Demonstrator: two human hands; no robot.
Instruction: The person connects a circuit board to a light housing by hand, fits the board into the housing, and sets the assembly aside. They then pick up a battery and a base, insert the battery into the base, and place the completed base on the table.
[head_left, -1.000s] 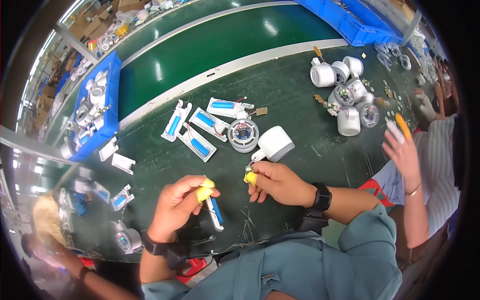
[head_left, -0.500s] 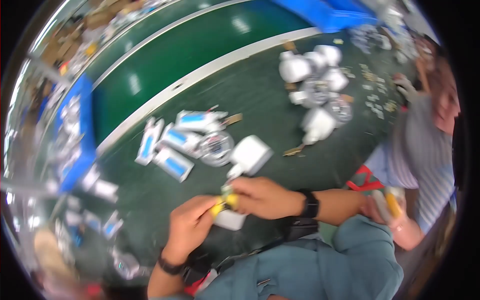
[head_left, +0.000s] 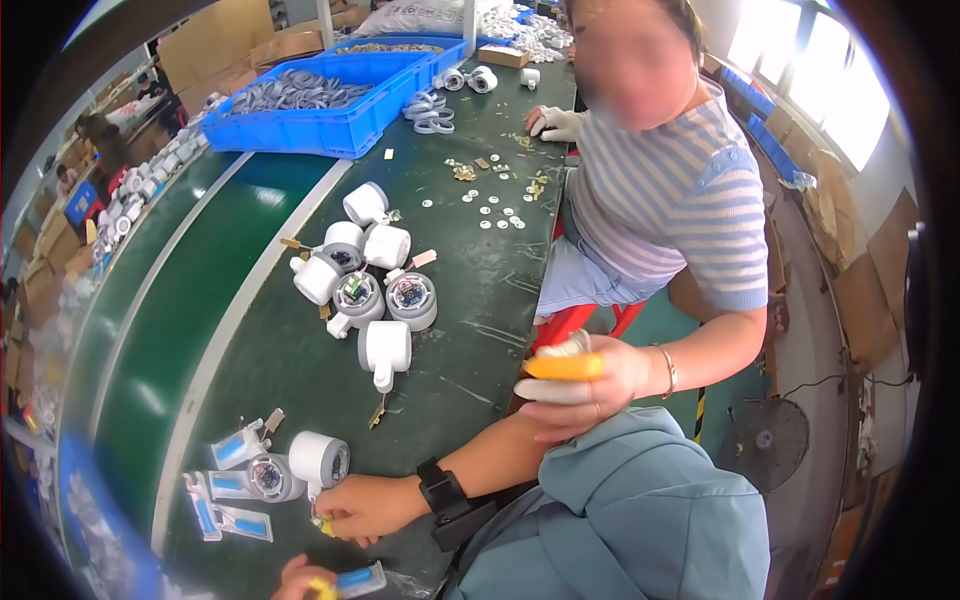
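Fingers (head_left: pixel 343 524) of the right hand (head_left: pixel 378 507) pinch what appears to be a small board (head_left: pixel 319 520), just beside a white housing (head_left: pixel 316 458); a thin lead (head_left: pixel 313 497) seems to join the two. Left hand (head_left: pixel 298 577) is cut by the lower edge, near a white tray (head_left: pixel 376 577) with a blue cell (head_left: pixel 355 579); whether its fingers grip that tray, cannot tell. Farther out: grey-ringed unit (head_left: pixel 269 478), more trays (head_left: pixel 245 522). Risk, judged: co-worker's hand (head_left: pixel 600 385) is close to the right arm (head_left: pixel 500 455); a knock there could jerk the board and strain the lead's joint. Pulling away from the housing could do likewise.
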